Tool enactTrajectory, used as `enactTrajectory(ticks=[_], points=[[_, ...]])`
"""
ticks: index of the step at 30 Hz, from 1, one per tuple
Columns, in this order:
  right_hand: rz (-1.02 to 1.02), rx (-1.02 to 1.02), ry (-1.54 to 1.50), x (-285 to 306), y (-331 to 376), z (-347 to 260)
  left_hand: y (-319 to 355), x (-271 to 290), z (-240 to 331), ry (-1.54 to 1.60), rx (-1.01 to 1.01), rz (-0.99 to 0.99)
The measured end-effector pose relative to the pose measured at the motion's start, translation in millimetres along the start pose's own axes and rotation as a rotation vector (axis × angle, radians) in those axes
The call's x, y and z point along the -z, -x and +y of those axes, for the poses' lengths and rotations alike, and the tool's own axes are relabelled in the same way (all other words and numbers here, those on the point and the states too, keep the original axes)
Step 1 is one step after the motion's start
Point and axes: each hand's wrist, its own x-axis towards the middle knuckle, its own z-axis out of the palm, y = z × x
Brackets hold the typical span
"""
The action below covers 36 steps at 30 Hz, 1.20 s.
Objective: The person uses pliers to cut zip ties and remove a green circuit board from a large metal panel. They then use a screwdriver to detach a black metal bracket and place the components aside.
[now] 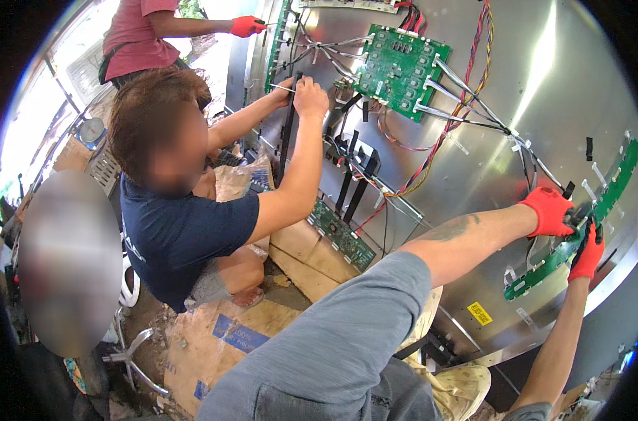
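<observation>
A long, narrow green circuit board [619, 181] runs slantwise along the right end of a large metal panel [501, 231]. Across its middle, my left hand [547, 212], in a red glove, closes on the upper edge. My right hand [588, 255], gloved in red with dark finger fronts, grips the board from the lower right, just below the left. The fingertips of both hands overlap dark shapes there, so I cannot make out whether a small part lies between them. Short white connectors [598, 173] stick out along the board, and a cable bundle [526, 151] comes down near my left hand.
A square green board [401, 72] with many cables sits higher on the panel. To the left a co-worker in a dark shirt [185, 224] crouches, holding a thin tool at a black strip. Another in red [140, 35] stands behind. Cardboard [193, 337] covers the ground.
</observation>
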Motion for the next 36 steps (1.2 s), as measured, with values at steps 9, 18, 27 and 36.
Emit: enactTrajectory(ticks=[9,18,27,36], points=[[-0.271,-0.221,-0.368,-17,34,-55,14,-11,-34,0.025,-0.016,0.182],[-0.250,-0.289,-0.406,-31,54,-86,6,11,4,0.410,0.075,0.113],[-0.221,-0.250,-0.355,-29,50,-80,-72,59,49,0.141,0.000,0.009],[0.052,-0.035,-0.118,-28,3,-85,-106,36,42,0.054,-0.101,0.070]])
